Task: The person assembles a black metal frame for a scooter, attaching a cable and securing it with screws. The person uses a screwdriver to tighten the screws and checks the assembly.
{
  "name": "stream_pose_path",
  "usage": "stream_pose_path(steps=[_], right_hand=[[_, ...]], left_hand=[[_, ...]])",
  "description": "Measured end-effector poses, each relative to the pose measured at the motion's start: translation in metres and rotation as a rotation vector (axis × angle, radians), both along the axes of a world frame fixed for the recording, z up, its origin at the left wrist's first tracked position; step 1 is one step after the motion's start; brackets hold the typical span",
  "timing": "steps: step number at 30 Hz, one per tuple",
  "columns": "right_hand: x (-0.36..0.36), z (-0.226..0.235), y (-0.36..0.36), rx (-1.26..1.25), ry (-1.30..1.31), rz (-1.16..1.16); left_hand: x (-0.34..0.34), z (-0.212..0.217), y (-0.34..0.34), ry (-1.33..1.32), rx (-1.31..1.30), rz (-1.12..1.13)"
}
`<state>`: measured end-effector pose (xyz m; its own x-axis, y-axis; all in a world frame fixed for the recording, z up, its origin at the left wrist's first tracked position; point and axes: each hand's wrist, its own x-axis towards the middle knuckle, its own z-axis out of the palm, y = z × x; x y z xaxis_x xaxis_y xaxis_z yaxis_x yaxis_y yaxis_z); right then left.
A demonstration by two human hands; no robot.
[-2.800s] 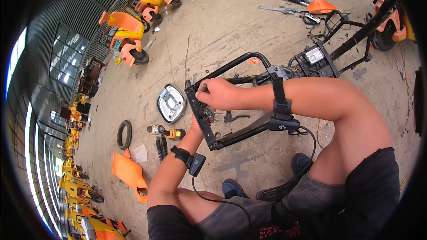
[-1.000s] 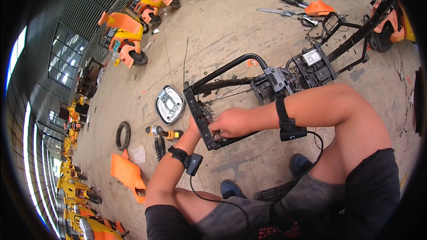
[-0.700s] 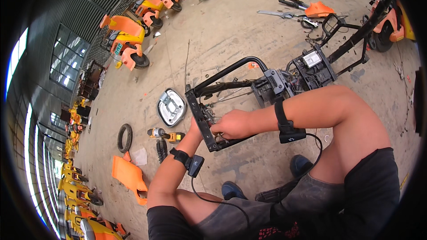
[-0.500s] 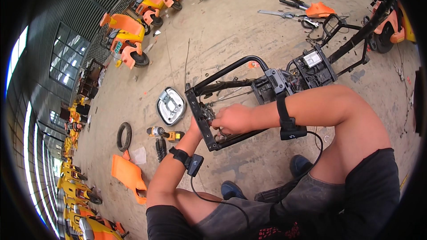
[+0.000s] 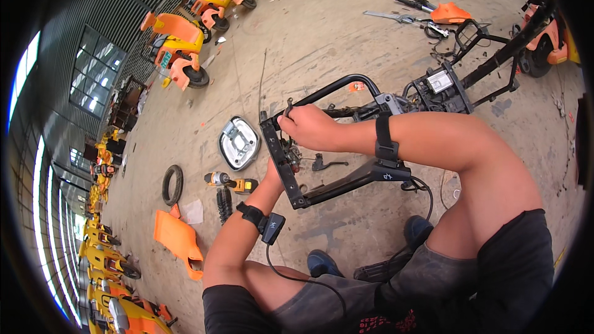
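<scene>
My right hand (image 5: 309, 128) is closed, above the far rail of a black scooter frame (image 5: 331, 89). From its fingers sticks up a small dark metal tool (image 5: 289, 106), its exact kind unclear. My left hand (image 5: 273, 175) reaches behind the frame's flat end bar (image 5: 281, 159); the bar hides its fingers. Just inside that bar, close to the left hand, is a cluster of metal parts and wires (image 5: 290, 152). Within the frame's outline, a black lever (image 5: 327, 163) shows against the floor.
Left of the frame lie a white-lined shell (image 5: 239, 143), a yellow-black power tool (image 5: 232, 182), a shock absorber (image 5: 224, 205), a tyre (image 5: 172, 185) and an orange panel (image 5: 177, 235). Cutters (image 5: 416, 2) lie at the far right. Scooters (image 5: 176, 43) stand at the far left.
My right hand has moved up and away from the metal parts to the frame's far rail, and the dark tool now shows in it. The left hand has stayed behind the end bar.
</scene>
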<state>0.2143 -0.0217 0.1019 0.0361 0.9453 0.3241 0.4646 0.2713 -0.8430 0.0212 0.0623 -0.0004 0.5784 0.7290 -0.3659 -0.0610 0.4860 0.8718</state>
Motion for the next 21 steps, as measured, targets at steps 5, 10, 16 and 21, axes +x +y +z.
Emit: stream_pose_path(steps=[5,10,16,21], right_hand=[[-0.011,0.001,0.013,-0.057,0.121,-0.051],[-0.026,0.001,0.029,0.004,0.077,-0.132],[-0.029,-0.002,0.015,0.047,0.075,-0.113],[-0.029,-0.010,-0.004,0.217,-0.027,0.008]], left_hand=[[0.004,0.000,-0.003,-0.018,-0.001,0.036],[0.001,-0.009,0.001,0.017,-0.005,0.102],[0.000,-0.012,0.002,0.042,-0.006,0.096],[0.004,-0.010,0.002,0.055,0.008,0.075]])
